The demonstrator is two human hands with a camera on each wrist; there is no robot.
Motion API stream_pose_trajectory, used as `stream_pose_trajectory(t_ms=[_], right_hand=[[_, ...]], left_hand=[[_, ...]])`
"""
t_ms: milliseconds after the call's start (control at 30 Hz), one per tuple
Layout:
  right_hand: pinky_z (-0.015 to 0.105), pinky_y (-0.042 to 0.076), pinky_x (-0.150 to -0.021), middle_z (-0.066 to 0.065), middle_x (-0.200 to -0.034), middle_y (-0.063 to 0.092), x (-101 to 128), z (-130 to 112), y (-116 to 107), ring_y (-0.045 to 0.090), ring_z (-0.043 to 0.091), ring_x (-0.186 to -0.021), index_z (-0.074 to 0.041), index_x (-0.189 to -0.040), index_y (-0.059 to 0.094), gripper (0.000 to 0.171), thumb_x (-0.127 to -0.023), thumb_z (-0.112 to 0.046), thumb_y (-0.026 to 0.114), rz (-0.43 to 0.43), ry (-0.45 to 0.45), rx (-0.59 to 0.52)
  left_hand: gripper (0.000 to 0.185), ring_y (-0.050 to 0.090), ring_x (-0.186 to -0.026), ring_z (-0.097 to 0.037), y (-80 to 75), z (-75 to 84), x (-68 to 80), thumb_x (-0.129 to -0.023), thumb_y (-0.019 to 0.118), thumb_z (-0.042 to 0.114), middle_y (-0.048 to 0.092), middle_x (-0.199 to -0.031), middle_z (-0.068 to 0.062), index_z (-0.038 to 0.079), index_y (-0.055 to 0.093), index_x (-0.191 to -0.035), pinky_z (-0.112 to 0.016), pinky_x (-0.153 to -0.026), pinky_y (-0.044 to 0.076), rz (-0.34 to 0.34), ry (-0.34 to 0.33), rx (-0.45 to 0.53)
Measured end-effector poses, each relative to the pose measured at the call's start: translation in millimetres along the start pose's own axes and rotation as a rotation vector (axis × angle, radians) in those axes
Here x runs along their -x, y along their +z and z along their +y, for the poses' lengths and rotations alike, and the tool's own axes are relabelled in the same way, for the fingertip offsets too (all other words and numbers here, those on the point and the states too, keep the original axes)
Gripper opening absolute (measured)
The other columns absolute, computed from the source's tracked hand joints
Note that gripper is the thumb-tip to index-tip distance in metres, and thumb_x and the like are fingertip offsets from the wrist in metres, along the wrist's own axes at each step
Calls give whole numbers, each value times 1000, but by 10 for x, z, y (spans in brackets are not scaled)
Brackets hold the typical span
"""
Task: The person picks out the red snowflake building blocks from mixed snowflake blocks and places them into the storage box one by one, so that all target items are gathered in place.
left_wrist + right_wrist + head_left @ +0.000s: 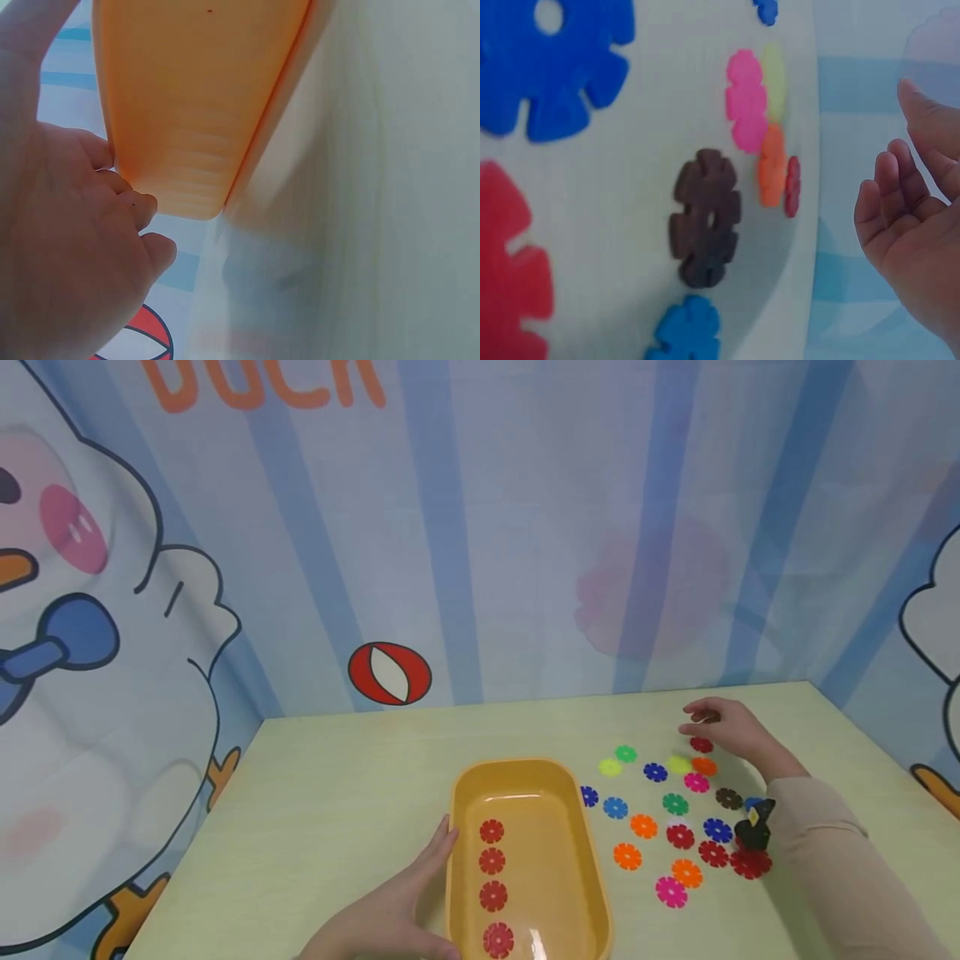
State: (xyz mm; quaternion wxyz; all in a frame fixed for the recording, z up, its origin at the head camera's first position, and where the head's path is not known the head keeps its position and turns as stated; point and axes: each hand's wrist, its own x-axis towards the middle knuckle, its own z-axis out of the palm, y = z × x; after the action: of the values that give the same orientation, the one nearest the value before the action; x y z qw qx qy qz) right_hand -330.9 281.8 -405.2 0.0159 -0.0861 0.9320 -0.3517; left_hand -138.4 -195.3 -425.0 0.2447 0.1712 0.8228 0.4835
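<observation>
now right hand [723,724] above red disc [701,744]

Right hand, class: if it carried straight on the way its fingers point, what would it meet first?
The right hand points left across the table. Just below its fingertips lies a red disc; further along come the yellow-green disc and green disc. Height above the table is unclear.

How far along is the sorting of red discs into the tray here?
Done: four red discs lie in a row in the yellow tray. In hand: left hand rests against the tray; right hand reaches by a red disc. Left: three more reds among the mixed colours.
</observation>
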Motion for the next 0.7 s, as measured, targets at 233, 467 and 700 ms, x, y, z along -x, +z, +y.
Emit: stream_pose_trajectory(t_ms=[233,467,700], right_hand=[[55,46,-94,32,-126,47,-61,175,29,49,44,-109,9,-132,46,57,-94,-30,62,-30,130,-21],[59,40,-100,34,-130,43,-58,264,16,44,46,-113,10,-135,42,60,-94,-30,61,-57,199,-43],[60,39,-100,37,-128,42,-8,298,10,43,48,-112,13,-134,41,64,-93,-32,62,-83,203,-39]], left_hand=[[113,10,-148,-27,8,11,7,-74,81,46,-4,-161,13,36,4,-155,-59,-111,28,9,-33,21],[116,7,-148,-28,10,34,5,-72,82,46,-5,-162,13,34,3,-155,-59,-111,28,24,-4,-17],[116,7,-148,-28,20,36,8,-72,82,45,-3,-161,15,36,2,-155,-58,-111,28,28,-20,0]])
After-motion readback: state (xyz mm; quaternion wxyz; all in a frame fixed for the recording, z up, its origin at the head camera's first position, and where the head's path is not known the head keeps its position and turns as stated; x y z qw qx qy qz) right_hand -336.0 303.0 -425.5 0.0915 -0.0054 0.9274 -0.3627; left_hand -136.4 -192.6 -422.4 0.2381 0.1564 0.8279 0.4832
